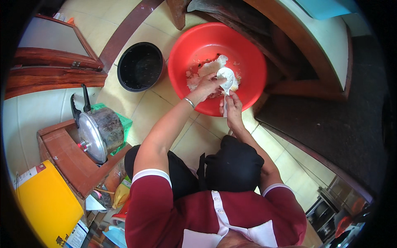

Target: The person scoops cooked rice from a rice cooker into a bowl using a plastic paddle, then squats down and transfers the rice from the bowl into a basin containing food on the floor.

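Note:
My right hand [233,107] grips the handle of a white rice paddle [225,77], which is held over a red plastic basin [254,71]. Bits of white food, apparently rice, cling to the paddle's bowl. My left hand [208,86] is beside that bowl, with a fingertip at its near edge and the fingers apart. Beneath both hands, a clump of cooked rice [214,66] lies in the basin with loose grains and small dark bits around it. Part of the clump is hidden by my left hand and the paddle.
A black inner cooking pot [141,66] stands on the tiled floor left of the basin. Farther left, a pressure cooker [104,131] sits by a reddish-brown wooden stool [71,158] and a green basket [125,125]. Wooden furniture [322,90] borders the basin's right side.

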A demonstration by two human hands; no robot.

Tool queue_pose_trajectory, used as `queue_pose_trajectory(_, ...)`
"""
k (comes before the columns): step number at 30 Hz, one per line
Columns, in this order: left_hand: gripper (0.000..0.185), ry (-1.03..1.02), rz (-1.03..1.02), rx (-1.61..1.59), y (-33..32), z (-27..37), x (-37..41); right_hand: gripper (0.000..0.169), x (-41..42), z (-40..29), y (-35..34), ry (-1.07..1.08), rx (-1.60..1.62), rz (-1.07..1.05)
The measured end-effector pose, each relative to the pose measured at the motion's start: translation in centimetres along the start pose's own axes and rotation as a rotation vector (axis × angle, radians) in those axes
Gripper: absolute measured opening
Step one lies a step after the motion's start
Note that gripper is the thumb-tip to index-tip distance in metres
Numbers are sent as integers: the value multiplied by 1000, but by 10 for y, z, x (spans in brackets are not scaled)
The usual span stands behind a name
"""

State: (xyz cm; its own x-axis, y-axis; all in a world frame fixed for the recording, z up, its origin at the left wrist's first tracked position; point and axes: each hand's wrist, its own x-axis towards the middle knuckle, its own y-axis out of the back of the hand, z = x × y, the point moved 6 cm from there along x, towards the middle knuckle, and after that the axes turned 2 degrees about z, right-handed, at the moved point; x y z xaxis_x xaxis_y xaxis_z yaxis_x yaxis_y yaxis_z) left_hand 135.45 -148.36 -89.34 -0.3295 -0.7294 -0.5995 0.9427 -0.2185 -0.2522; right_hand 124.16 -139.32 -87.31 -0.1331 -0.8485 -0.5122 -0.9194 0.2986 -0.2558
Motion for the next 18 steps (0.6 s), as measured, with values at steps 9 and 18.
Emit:
queue_pose_trajectory(9,26,-193,260,357,27,9,17,35,-4,1,-8,41,-111,-25)
queue_pose_trajectory(18,25,-353,670,628,83,26,11,35,-6,4,-3,40,-131,-37)
